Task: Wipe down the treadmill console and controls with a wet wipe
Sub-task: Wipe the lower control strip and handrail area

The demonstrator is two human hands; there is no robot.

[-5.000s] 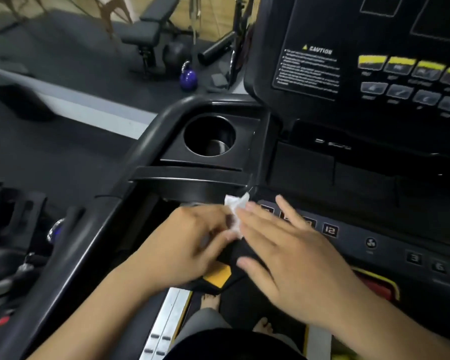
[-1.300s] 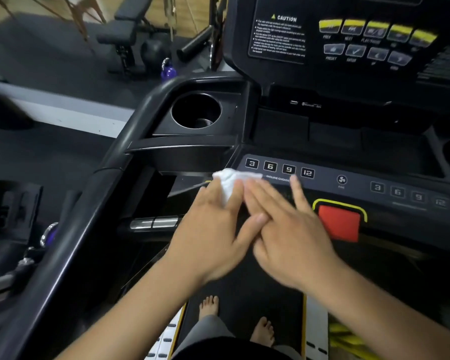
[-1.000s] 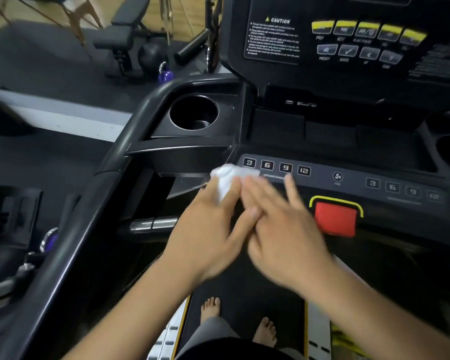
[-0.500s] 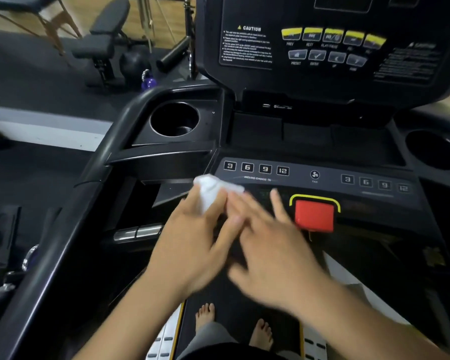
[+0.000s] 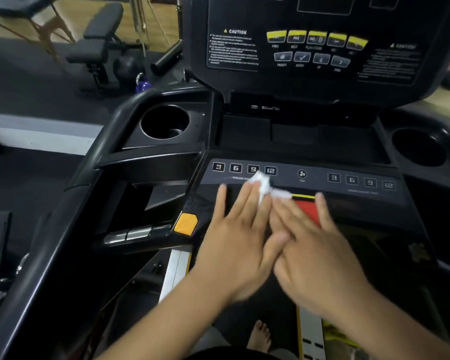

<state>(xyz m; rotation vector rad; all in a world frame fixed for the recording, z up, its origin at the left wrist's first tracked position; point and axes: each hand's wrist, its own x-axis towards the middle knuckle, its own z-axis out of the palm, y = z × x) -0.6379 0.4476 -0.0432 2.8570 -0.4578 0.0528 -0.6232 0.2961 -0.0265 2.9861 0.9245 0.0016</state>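
Left hand (image 5: 234,237): palm down, flat, fingers straight and slightly spread; index and middle fingertips pressing on the wet wipe, with no curl round it to be seen.
Right hand (image 5: 315,245): blurred, palm down, fingers straight and fanned; thumb side touching the left hand's thumb; fingertips resting on the wipe's right end and across the red stop button.
Wet wipe (image 5: 264,184): white and crumpled, at the fingertips of both hands; bunched just beyond the left index finger, with a tail reaching right under the right fingertips; lying on the lower control strip of the treadmill console (image 5: 244,136).
Incline keys (image 5: 244,168): row marked 3, 6, 9, 12, just beyond the left fingertips; wipe touching the lower edge of the 9 and 12.
Fan key (image 5: 302,174): just beyond the right fingertips, apart from the wipe.
Right key row (image 5: 360,181): also 3, 6, 9, 12, beyond and to the right of the right hand.
Red stop button (image 5: 305,210): yellow-edged, partly hidden beneath the right fingers.
Orange button (image 5: 185,223): just left of the left hand's little-finger side.
Metal grip sensors (image 5: 138,233): further left of the left hand.
Left cup holder (image 5: 164,122): well beyond the left hand, to its left.
Right cup holder (image 5: 417,148): well beyond the right hand, to its right.
Caution label (image 5: 233,46): high on the upright panel, far beyond both hands.
Yellow keys (image 5: 316,37): beside that label, to its right.
Bare foot (image 5: 261,336): below, between the two forearms.
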